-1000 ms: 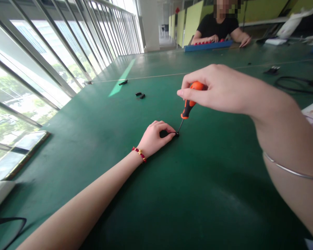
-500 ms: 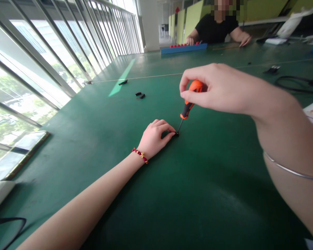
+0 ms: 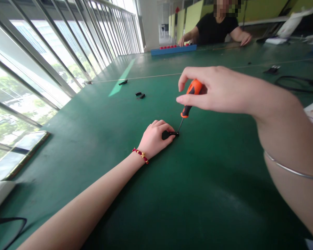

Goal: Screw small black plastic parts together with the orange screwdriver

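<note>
On the green tabletop [image 3: 146, 194], my left hand [image 3: 156, 137] pinches a small black part [image 3: 169, 133] between thumb and fingers, its end poking out at the fingertips. My right hand [image 3: 211, 88] is around the upper handle of an orange and black screwdriver [image 3: 190, 100], thumb and index finger spread loosely beside it. The screwdriver leans, its thin shaft slanting down with the tip at the right end of the black part. Whether the tip sits in a screw is too small to tell.
Several small black pieces [image 3: 140, 94] lie farther up the table. Across it a person in a black shirt [image 3: 215, 29] has a hand at a blue tray [image 3: 173, 50] with red items. A cable [image 3: 297, 85] lies at right, a railing [image 3: 75, 45] runs along the left.
My right thumb and index finger have spread farther apart on the handle. More of the black part shows in my left hand. The blue tray has moved left.
</note>
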A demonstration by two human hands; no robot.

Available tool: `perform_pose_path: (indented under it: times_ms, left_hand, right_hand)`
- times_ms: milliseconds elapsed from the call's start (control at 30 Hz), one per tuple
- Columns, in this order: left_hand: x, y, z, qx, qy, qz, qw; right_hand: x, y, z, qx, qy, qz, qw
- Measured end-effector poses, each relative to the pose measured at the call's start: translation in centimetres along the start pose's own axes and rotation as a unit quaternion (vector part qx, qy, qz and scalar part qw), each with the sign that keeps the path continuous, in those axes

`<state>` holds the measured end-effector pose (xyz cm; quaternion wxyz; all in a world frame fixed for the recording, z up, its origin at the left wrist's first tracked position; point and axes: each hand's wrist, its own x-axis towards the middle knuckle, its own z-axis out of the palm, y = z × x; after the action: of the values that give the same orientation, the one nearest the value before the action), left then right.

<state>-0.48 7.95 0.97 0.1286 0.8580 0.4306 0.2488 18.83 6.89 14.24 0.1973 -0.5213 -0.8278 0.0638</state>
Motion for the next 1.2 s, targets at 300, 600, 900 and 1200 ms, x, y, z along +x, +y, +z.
perform_pose_path:
  times_ms: [300,600,900,1200]
  left_hand:
    - [0.0,-0.02,0.04,-0.002,-0.002,-0.002,1.0]
    - [-0.01,0.0,0.03,-0.002,-0.002,0.0,1.0]
    - [0.01,0.01,0.08,-0.002,0.0,0.002,1.0]
    - [-0.04,0.03,0.07,-0.001,0.001,0.003,1.0]
  right_hand:
    - [-0.09,-0.41,-0.25,0.004,-0.018,0.001,1.0]
    - [-0.24,-0.48,-0.26,-0.002,-0.007,-0.017,1.0]
    - [0.01,-0.17,-0.07,-0.001,0.002,-0.021,1.0]
    - [-0.22,-0.47,-0.26,-0.015,-0.002,-0.012,1.0]
